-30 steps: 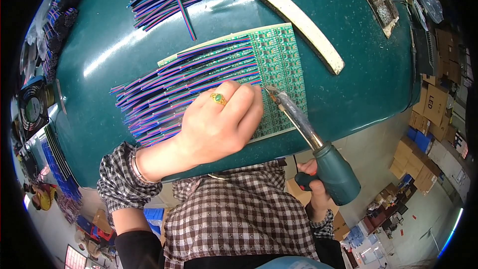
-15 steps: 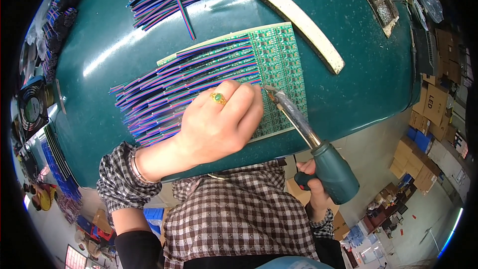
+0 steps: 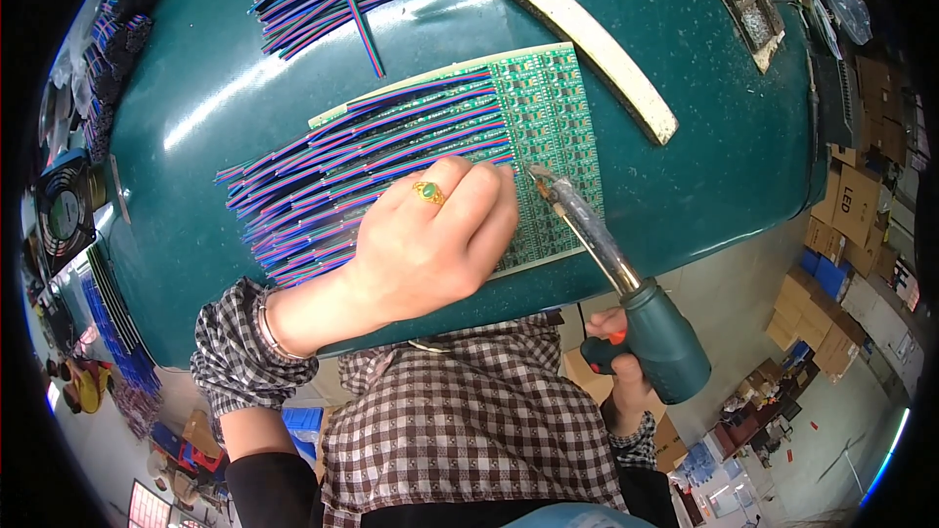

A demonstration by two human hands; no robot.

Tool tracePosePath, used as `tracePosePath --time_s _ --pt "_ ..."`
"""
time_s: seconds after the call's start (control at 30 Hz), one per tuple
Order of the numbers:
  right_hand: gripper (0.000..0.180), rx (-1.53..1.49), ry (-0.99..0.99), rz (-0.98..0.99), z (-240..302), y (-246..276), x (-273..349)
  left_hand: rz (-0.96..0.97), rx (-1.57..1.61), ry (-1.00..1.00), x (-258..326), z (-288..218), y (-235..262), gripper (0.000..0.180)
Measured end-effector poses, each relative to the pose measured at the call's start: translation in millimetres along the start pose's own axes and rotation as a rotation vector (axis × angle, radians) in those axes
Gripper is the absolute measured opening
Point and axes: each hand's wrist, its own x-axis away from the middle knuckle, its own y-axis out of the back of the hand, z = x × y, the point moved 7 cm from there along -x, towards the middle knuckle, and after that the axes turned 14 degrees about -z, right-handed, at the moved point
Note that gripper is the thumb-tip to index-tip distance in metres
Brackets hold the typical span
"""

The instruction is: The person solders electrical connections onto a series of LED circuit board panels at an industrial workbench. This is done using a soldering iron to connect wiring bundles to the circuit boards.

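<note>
My left hand (image 3: 430, 235), with a green-stoned ring, is closed above a green circuit board panel (image 3: 553, 98); its fingertips and whatever they pinch are hidden under the knuckles. Rows of multicoloured flat ribbon wires (image 3: 333, 171) lie across the panel's left part, their right ends on the board, and run out beneath my left hand. In my right hand (image 3: 626, 372) is a dark green soldering gun (image 3: 667, 337), gripped by its handle with red on it. Its tip points up and left, close to the board just right of my left fingers; whether it touches cannot be told.
Behind the panel lies a pile of loose ribbon wires (image 3: 323, 0), one strand across its top. A long white-topped curved bar (image 3: 587, 34) rests to the right, and a grimy metal tray (image 3: 745, 10) at the far right. A fan (image 3: 67, 210) stands left of the green table (image 3: 176, 254).
The soldering gun has shifted slightly right, its tip moving away from my left fingers. My left hand and the panel stay in place.
</note>
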Motion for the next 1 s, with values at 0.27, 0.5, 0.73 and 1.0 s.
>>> tracePosePath --time_s 0.27,0.5,0.73,1.0 --pt "0.078 -0.032 0.042 0.009 -5.9 0.9 2.4 0.012 -0.009 0.004 0.4 1.2 -0.5 0.029" --pt "0.081 -0.072 0.021 0.015 -10.2 -0.8 3.7 0.007 -0.013 0.003 1.7 2.1 -1.4 0.028" --pt "0.080 -0.053 0.013 0.000 -12.5 -0.8 4.1 0.145 0.030 0.084 -1.8 2.4 -0.3 0.031" --pt "0.079 -0.097 0.029 -0.046 -4.2 0.4 1.6 0.162 0.033 0.098 -0.5 1.5 -1.4 0.031"
